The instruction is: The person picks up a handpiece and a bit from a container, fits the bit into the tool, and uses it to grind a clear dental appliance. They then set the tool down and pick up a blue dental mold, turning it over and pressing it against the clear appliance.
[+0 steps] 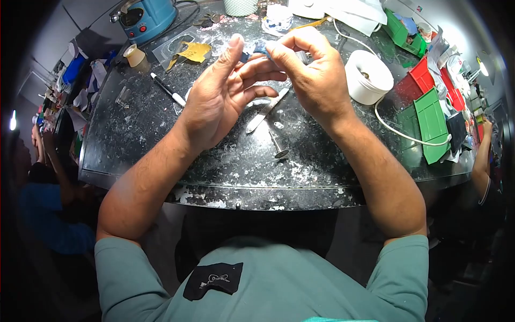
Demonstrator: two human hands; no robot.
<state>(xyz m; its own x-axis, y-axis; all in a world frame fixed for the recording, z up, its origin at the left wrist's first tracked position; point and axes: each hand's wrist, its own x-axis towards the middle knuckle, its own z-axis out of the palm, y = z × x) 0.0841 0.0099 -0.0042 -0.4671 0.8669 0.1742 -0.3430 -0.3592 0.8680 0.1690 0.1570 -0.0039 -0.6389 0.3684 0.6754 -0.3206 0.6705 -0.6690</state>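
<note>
Both hands meet over the far middle of the bench around a small dark blue piece (260,46), too small and too covered to name. My right hand (322,75) pinches it between thumb and fingertips. My left hand (217,99) has its thumb raised and its fingers curled beneath, with a bit of the dark blue showing beside its fingertips. Below the hands lie a flat metal blade (265,114) and a thin metal tool with a round disc end (280,153). A black and white pen (168,89) rests left of my left hand.
A white round pot (368,77) stands right of my right hand, with a white cable (394,124) curving past it. Green bins (431,124) and a red bin (421,77) line the right side. At back left are a blue machine (144,21) and a yellow sheet (194,52). People sit at both sides.
</note>
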